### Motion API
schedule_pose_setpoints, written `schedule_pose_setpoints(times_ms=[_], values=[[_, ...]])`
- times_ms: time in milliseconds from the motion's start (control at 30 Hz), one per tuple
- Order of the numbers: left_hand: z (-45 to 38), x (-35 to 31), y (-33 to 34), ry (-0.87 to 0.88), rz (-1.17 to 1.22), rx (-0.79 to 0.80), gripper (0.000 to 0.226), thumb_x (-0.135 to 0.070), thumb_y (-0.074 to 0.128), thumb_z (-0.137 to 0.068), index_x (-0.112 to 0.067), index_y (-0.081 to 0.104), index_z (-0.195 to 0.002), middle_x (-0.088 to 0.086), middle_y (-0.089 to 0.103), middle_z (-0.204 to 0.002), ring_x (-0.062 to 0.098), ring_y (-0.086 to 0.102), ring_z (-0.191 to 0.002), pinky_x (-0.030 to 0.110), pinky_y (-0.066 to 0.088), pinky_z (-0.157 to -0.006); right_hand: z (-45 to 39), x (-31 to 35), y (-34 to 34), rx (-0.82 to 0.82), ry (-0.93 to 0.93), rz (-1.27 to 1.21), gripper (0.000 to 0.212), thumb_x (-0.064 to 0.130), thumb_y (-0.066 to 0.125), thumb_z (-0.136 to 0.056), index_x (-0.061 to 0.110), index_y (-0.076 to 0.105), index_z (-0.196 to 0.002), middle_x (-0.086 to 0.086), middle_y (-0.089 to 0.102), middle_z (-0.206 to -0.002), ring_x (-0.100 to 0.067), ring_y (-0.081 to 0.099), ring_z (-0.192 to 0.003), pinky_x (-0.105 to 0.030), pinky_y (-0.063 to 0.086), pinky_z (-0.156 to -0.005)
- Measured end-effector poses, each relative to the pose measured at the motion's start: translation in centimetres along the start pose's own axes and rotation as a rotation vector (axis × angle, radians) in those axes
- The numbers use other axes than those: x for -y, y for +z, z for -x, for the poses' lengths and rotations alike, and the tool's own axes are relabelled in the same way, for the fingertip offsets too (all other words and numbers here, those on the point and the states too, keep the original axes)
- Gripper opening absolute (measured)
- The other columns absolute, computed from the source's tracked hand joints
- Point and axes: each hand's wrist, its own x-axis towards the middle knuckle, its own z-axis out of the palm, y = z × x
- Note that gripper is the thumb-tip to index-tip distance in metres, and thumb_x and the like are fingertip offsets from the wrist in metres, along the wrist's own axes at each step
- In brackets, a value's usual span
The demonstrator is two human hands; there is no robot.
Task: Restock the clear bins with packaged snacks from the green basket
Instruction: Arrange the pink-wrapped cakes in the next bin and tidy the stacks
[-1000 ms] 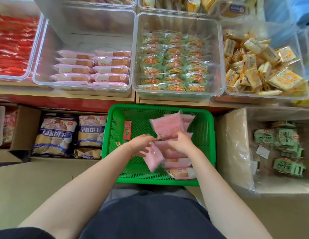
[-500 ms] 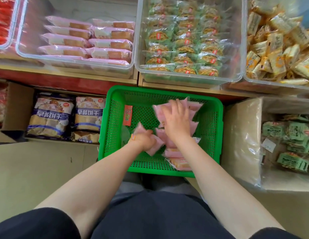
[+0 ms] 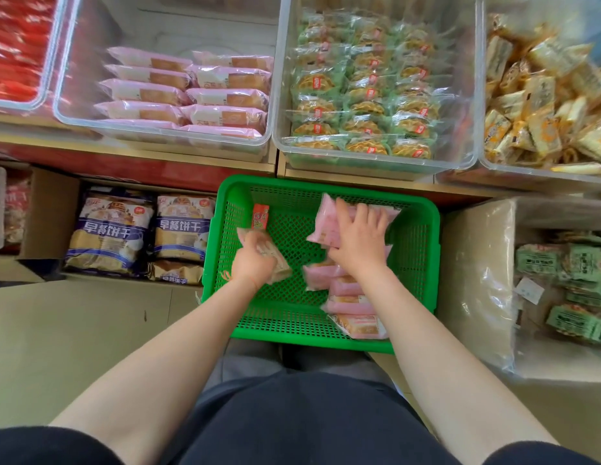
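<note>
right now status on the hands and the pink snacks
Left hand grips one pack. Right hand flat on pink stack in green basket. Nothing blocking pink bin.

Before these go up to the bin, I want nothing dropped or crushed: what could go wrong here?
1. The right hand lies with straight fingers on a loose stack of pink packs; lifted like that, some may slide off into the green basket.
2. The left hand grips one pack tightly, which might squash it.
3. The pink-pack bin holds neat rows; packs dropped in could upset them.
</note>
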Motion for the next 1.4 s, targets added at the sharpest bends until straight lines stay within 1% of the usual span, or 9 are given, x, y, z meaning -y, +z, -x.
schedule_pose_setpoints(times_ms=[167, 367, 500, 733, 800, 967, 1200, 1300, 1400], values=[[0.4, -0.5, -4.2, 0.146, 0.431, 0.271, 0.105, 0.009, 0.061, -0.074, -0.048, 0.017, -0.151, 0.014, 0.058, -0.130, 0.023, 0.067, -0.103, 0.040, 0.058, -0.084, 1.3, -0.3, -3.8, -0.043, 0.140, -0.684, 0.095, 0.043, 0.078, -0.070, 0.027, 0.025, -0.147, -0.005, 0.040, -0.125, -0.024, 0.041, -0.117, -0.040, 0.037, -0.102], [2.2, -1.9, -9.5, 0.158, 0.614, 0.492, 0.109, 0.017, 0.057, -0.085, -0.051, 0.002, -0.151, 0.006, 0.074, -0.090, 0.017, 0.072, -0.075, 0.029, 0.056, -0.058, 3.4, 1.9, -9.0, 0.607, 0.164, -1.817, 0.074, 0.044, 0.063, -0.078, 0.014, 0.042, -0.142, -0.012, 0.058, -0.127, -0.027, 0.061, -0.112, -0.046, 0.053, -0.094], [2.4, -2.2, -13.0, 0.194, 0.622, 0.629, 0.108, 0.015, 0.058, -0.085, -0.051, 0.003, -0.151, 0.014, 0.064, -0.125, 0.027, 0.071, -0.094, 0.036, 0.059, -0.069, 3.4, 4.5, -10.5, 0.628, 0.266, -2.204, 0.056, 0.037, 0.049, -0.086, 0.005, 0.056, -0.130, -0.021, 0.065, -0.118, -0.035, 0.066, -0.102, -0.043, 0.056, -0.084], [1.1, 0.3, -20.5, 0.269, 0.681, 0.941, 0.084, 0.000, 0.064, -0.071, -0.016, 0.035, -0.148, 0.023, 0.052, -0.135, 0.036, 0.054, -0.118, 0.050, 0.045, -0.100, 2.2, 9.9, -13.4, 0.587, 0.035, -2.304, 0.089, 0.049, 0.081, -0.070, 0.014, 0.046, -0.144, -0.017, 0.055, -0.141, -0.038, 0.053, -0.129, -0.055, 0.046, -0.103], [0.8, 0.7, -22.6, 0.262, 0.734, 0.965, 0.083, -0.008, 0.076, -0.068, -0.012, 0.042, -0.144, 0.021, 0.055, -0.130, 0.034, 0.058, -0.113, 0.050, 0.046, -0.100, 1.5, 11.7, -14.6, 0.564, -0.030, -2.355, 0.067, 0.037, 0.075, -0.079, 0.011, 0.054, -0.138, -0.018, 0.061, -0.133, -0.037, 0.058, -0.123, -0.052, 0.053, -0.094], [0.2, -1.6, -28.9, 0.247, 0.771, 0.811, 0.052, -0.023, 0.080, -0.072, -0.010, 0.059, -0.118, 0.010, 0.074, -0.096, 0.022, 0.073, -0.079, 0.035, 0.061, -0.067, -1.3, 16.5, -18.5, 0.337, 0.081, -2.260, 0.039, 0.037, 0.045, -0.099, 0.015, 0.074, -0.112, -0.011, 0.069, -0.112, -0.029, 0.066, -0.105, -0.049, 0.052, -0.091], [-2.9, -5.2, -34.5, 0.283, 0.763, 0.561, 0.035, -0.021, 0.062, -0.092, -0.009, 0.059, -0.125, 0.019, 0.070, -0.115, 0.031, 0.071, -0.098, 0.044, 0.059, -0.079, -6.0, 20.6, -21.1, 0.240, 0.164, -2.165, 0.045, 0.040, 0.058, -0.096, 0.014, 0.060, -0.133, -0.017, 0.061, -0.134, -0.036, 0.057, -0.126, -0.064, 0.042, -0.103], [-3.7, -6.0, -35.1, 0.218, 0.762, 0.632, 0.053, -0.046, 0.056, -0.094, -0.014, 0.056, -0.136, 0.019, 0.064, -0.128, 0.036, 0.064, -0.114, 0.052, 0.050, -0.098, -7.2, 21.6, -21.7, 0.190, 0.116, -1.980, 0.037, 0.019, 0.066, -0.093, 0.011, 0.056, -0.127, -0.016, 0.065, -0.123, -0.033, 0.065, -0.112, -0.051, 0.056, -0.089], [-4.0, -6.5, -35.5, 0.240, 0.756, 0.765, 0.060, -0.056, 0.053, -0.090, -0.016, 0.056, -0.134, 0.018, 0.063, -0.129, 0.036, 0.062, -0.117, 0.050, 0.052, -0.096, -8.0, 21.6, -22.2, 0.138, 0.135, -1.836, 0.065, 0.004, 0.075, -0.083, 0.018, 0.042, -0.137, -0.019, 0.066, -0.121, -0.033, 0.068, -0.107, -0.047, 0.059, -0.081]])
